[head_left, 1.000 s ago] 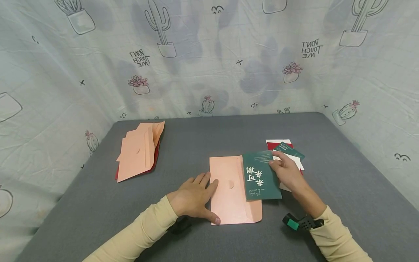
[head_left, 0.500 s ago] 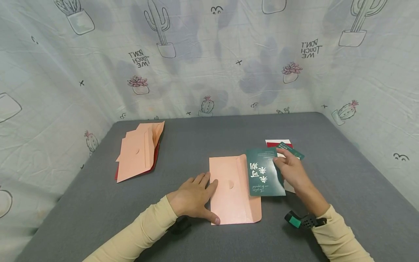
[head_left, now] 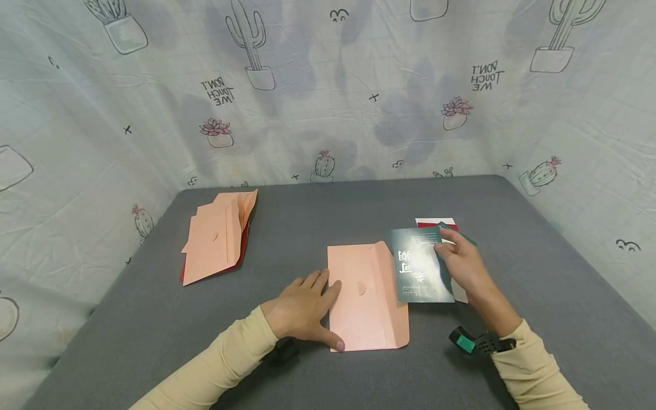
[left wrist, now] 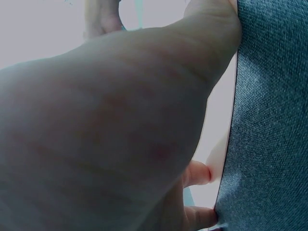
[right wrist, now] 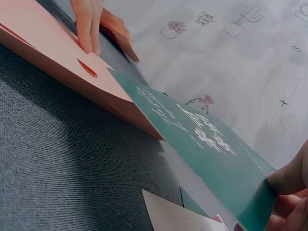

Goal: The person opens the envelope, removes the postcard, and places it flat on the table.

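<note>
A pink envelope (head_left: 359,307) lies in the middle of the table with its flap on the right folded out. My left hand (head_left: 302,307) rests on its left edge, fingers spread; the left wrist view is mostly filled by that hand's palm side. Between thumb and fingers my right hand (head_left: 463,265) pinches the right edge of a green card (head_left: 422,267) with white characters. The card is tilted above the table, its left side over the envelope's flap. In the right wrist view the thumb (right wrist: 288,175) presses on the corner of the card.
Several pink envelopes (head_left: 212,239) are stacked at the back left, with something red beneath them. Behind the right hand lies a pile of red, white and green cards (head_left: 435,221), partly covered. A printed curtain (head_left: 328,102) hangs around the grey table (head_left: 307,210).
My right hand has drawn the green card to the right and slightly away, tilting it so that it catches the light. More of the envelope's flap shows. The left hand has stayed still.
</note>
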A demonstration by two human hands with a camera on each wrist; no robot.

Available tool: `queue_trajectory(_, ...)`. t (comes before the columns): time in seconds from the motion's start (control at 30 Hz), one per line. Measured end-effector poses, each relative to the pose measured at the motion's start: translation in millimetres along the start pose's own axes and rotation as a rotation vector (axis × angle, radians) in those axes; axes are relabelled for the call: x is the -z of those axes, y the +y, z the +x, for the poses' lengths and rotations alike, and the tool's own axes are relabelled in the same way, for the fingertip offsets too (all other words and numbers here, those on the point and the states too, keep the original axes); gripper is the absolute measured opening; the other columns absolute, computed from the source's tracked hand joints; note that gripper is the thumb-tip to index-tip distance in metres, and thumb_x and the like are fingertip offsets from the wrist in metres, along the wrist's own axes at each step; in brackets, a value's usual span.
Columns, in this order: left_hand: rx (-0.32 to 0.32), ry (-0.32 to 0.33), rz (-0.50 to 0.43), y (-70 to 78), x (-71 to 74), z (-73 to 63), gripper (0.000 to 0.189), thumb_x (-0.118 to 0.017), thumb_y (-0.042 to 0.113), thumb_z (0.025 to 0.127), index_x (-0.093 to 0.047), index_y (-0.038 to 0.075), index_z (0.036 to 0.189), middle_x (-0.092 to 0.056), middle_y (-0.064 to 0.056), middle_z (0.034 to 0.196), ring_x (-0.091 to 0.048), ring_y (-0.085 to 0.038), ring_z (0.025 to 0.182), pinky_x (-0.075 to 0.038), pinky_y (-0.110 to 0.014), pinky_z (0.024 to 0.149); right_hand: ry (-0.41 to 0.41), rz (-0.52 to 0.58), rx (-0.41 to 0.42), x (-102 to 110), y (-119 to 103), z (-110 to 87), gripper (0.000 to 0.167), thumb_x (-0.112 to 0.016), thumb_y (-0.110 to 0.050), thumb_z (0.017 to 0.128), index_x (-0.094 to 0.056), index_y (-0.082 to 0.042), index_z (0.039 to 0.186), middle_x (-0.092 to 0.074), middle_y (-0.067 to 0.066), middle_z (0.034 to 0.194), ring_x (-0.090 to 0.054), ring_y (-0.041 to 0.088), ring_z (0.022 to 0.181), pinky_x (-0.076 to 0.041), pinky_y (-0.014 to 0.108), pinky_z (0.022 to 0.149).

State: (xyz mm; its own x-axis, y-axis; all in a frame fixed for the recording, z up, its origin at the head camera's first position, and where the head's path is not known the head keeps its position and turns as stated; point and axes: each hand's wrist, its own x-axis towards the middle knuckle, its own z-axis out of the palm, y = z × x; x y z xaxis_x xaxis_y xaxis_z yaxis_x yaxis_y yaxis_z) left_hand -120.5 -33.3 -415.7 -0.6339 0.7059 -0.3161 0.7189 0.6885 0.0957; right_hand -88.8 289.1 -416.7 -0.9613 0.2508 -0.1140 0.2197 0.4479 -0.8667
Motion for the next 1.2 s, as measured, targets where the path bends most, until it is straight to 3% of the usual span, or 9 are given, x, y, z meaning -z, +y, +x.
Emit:
queue_trajectory(0.07, -0.001, 0.001, 0.0, 0.1, 0.2, 0.0, 0.117, -0.069, 0.081, 0.072, -0.033, 0.011, 0.159, -0.027, -0.022, 0.165, -0.03, -0.036, 0.153, -0.035, -0.054, 0.117, 0.008, 0.013, -0.006, 0, -1, 0.5, 0.059, -0.036, -0.026, 0.11, -0.017, -0.005, 0.162, -0.044, 0.032, 0.152, -0.047, 0.042, 0.134, -0.047, 0.05, 0.101)
queue_trajectory(0.13, -0.002, -0.001, -0.004, -0.4, -0.1, 0.7, 0.117, -0.07, 0.081, 0.072, -0.033, 0.011, 0.159, -0.027, -0.022, 0.165, -0.03, -0.036, 0.153, -0.035, -0.054, 0.118, 0.017, 0.028, -0.013, 1, -1, 1.0, 0.059, -0.036, -0.025, 0.11, -0.016, -0.004, 0.162, -0.044, 0.033, 0.152, -0.041, 0.043, 0.142, -0.035, 0.06, 0.114)
queue_trajectory(0.27, -0.005, -0.001, -0.004, -1.4, -1.0, 1.7, 0.117, -0.069, 0.081, 0.072, -0.033, 0.012, 0.159, -0.027, -0.021, 0.166, -0.029, -0.037, 0.154, -0.034, -0.055, 0.118, 0.036, 0.022, -0.007, 4, -1, 2.2, 0.059, -0.035, -0.023, 0.111, -0.016, 0.0, 0.161, -0.046, 0.034, 0.15, -0.037, 0.044, 0.146, -0.026, 0.063, 0.119)
queue_trajectory(0.37, -0.003, 0.0, -0.004, -1.4, -1.3, 1.7, 0.117, -0.07, 0.081, 0.072, -0.033, 0.012, 0.159, -0.027, -0.021, 0.166, -0.03, -0.037, 0.153, -0.035, -0.055, 0.117, 0.052, -0.01, 0.006, 6, 1, 3.1, 0.058, -0.034, -0.022, 0.111, -0.017, 0.003, 0.16, -0.047, 0.036, 0.147, -0.043, 0.046, 0.14, -0.032, 0.063, 0.115)
queue_trajectory(0.57, 0.008, -0.005, 0.003, -0.4, -0.9, 1.0, 0.116, -0.07, 0.081, 0.072, -0.033, 0.013, 0.159, -0.028, -0.02, 0.166, -0.03, -0.036, 0.153, -0.036, -0.054, 0.117, 0.139, -0.11, -0.013, 4, 3, 5.5, 0.055, -0.034, -0.022, 0.11, -0.023, 0.001, 0.159, -0.058, 0.032, 0.133, -0.061, 0.035, 0.104, -0.045, 0.048, 0.092)
queue_trajectory(0.8, 0.007, -0.004, -0.002, -0.2, -0.3, 1.0, 0.117, -0.07, 0.081, 0.072, -0.033, 0.013, 0.159, -0.028, -0.02, 0.166, -0.03, -0.036, 0.153, -0.035, -0.055, 0.118, 0.169, -0.17, -0.033, 6, 7, 8.7, 0.054, -0.034, -0.022, 0.11, -0.027, 0.002, 0.157, -0.058, 0.031, 0.131, -0.057, 0.035, 0.107, -0.046, 0.043, 0.083)
queue_trajectory(1.0, 0.004, -0.004, -0.019, -0.8, -0.6, 1.2, 0.116, -0.071, 0.079, 0.072, -0.033, 0.012, 0.159, -0.027, -0.021, 0.166, -0.029, -0.037, 0.154, -0.034, -0.055, 0.118, 0.168, -0.224, -0.053, 7, 12, 11.2, 0.054, -0.036, -0.021, 0.109, -0.027, 0.005, 0.156, -0.05, 0.035, 0.142, -0.054, 0.044, 0.121, -0.046, 0.057, 0.097)
queue_trajectory(1.1, 0.003, -0.006, -0.017, -1.3, -1.1, 1.6, 0.116, -0.07, 0.08, 0.072, -0.033, 0.012, 0.159, -0.026, -0.021, 0.166, -0.029, -0.037, 0.154, -0.034, -0.055, 0.118, 0.201, -0.257, -0.054, 7, 14, 11.9, 0.051, -0.043, -0.019, 0.107, -0.037, 0.006, 0.152, -0.052, 0.033, 0.139, -0.057, 0.043, 0.114, -0.049, 0.053, 0.089)
queue_trajectory(1.2, 0.004, -0.006, -0.014, -1.3, -1.0, 1.9, 0.117, -0.07, 0.08, 0.072, -0.033, 0.012, 0.159, -0.027, -0.021, 0.166, -0.029, -0.037, 0.154, -0.034, -0.055, 0.118, 0.225, -0.318, -0.029, 8, 15, 12.4, 0.047, -0.049, -0.018, 0.104, -0.047, 0.008, 0.144, -0.056, 0.029, 0.129, -0.057, 0.038, 0.102, -0.046, 0.041, 0.077)
